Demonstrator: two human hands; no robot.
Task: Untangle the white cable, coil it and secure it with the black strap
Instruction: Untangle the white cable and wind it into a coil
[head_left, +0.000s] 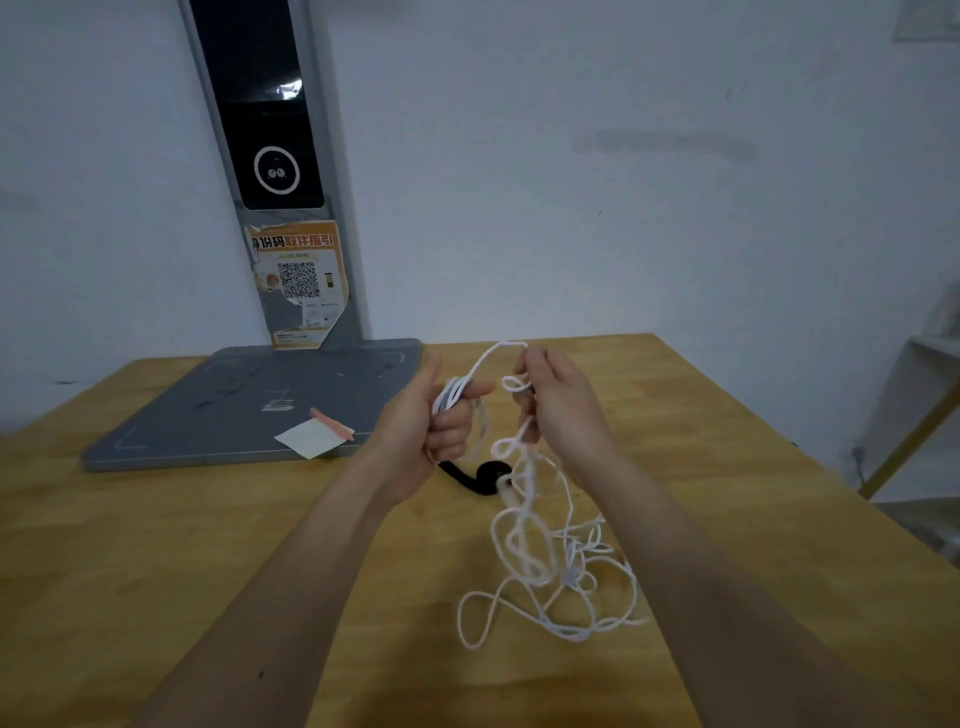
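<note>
The white cable (535, 566) hangs in tangled loops from both hands down to the wooden table (156, 545). My left hand (426, 431) is closed around a few wound turns of cable at its fingers. My right hand (561, 405) pinches the cable just to the right, with a short arc of cable bridging the two hands above. The black strap (478, 475) lies curled on the table below and between the hands, partly hidden behind the hanging cable.
A grey flat base (218, 410) with a tall grey post (280, 171) stands at the back left against the wall. A white note with a pink strip (314, 436) lies on the base. The table's right edge (810, 467) runs diagonally beside a white shelf.
</note>
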